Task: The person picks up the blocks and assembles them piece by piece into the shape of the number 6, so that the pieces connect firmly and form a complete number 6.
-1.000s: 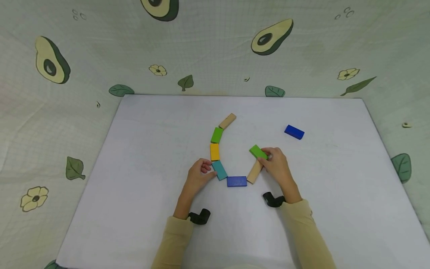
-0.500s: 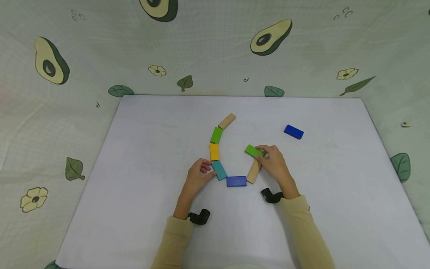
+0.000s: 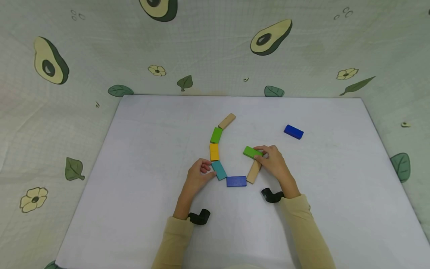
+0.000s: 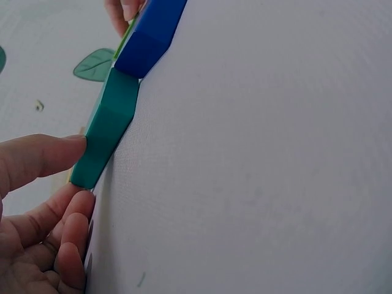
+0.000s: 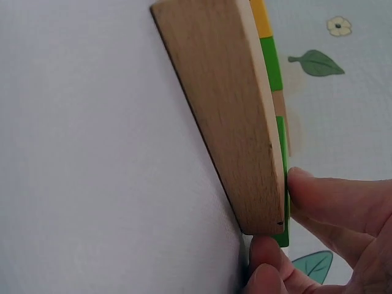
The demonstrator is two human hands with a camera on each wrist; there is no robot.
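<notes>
My right hand (image 3: 274,162) pinches a green wooden block (image 3: 251,152) by its right end, between thumb and fingers. The green block overlaps the far end of a plain wood block (image 3: 254,172) in the head view. In the right wrist view the plain block (image 5: 226,116) hides much of the green one (image 5: 283,159). With thumb and fingertips my left hand (image 3: 197,175) holds the near-left side and upper end of a teal block (image 3: 219,170). The teal block (image 4: 109,125) meets a blue block (image 4: 150,43) at one corner, seen in the left wrist view.
Yellow (image 3: 214,152), green (image 3: 216,135) and plain wood blocks (image 3: 227,121) continue the curved row beyond the teal one. A dark blue block (image 3: 293,132) lies apart at the back right of the white table (image 3: 134,168). A patterned cloth (image 3: 215,45) surrounds the table.
My right hand has moved slightly left with the green block, which has turned and now lies flatter across the plain block's far end. The left hand has stayed at the teal block.
</notes>
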